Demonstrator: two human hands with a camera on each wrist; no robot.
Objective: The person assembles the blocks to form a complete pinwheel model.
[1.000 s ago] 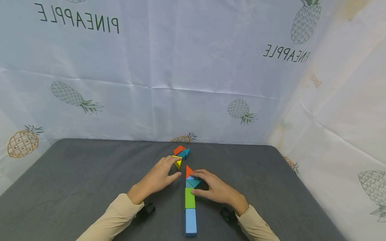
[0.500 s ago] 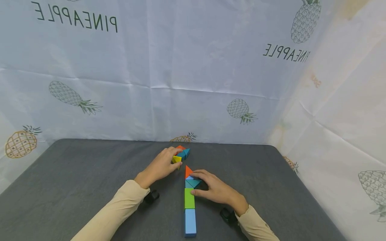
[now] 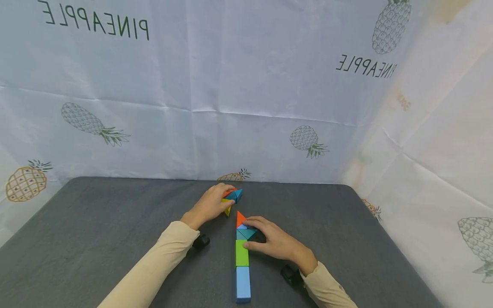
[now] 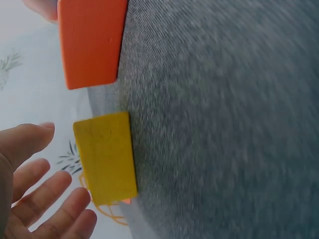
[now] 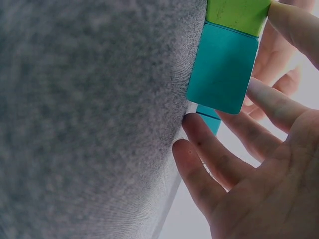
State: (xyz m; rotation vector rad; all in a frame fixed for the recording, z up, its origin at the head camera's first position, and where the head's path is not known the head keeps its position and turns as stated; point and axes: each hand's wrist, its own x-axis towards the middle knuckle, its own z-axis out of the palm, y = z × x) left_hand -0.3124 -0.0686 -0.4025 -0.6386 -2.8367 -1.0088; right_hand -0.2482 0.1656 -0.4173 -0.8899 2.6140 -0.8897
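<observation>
1. The green block (image 3: 242, 253) lies flat on the dark table (image 3: 115, 244), within a row of blocks running away from the person.
2. A longer light-blue block (image 3: 243, 283) meets the green block's near end.
3. Teal blocks (image 3: 242, 235) meet the green block's far end; farther along lies an orange triangle (image 3: 240, 219), pointing away.
4. The right hand (image 3: 279, 241) is right of the green block, its thumb on that block's edge. Its fingers are loosely extended, apart from the thumb, with a fingertip at the orange triangle's edge.
5. The left hand (image 3: 209, 205) is beyond and left of the green block, thumb and fingers apart around the yellow block (image 4: 105, 158); I cannot tell whether they touch it.
6. The yellow block sits beyond the green block, slightly left, near dark-blue blocks (image 3: 236, 195) and a partly hidden red block (image 3: 228, 193).
7. Pineapple-print cloth (image 3: 246, 64) hangs well beyond the green block.
</observation>
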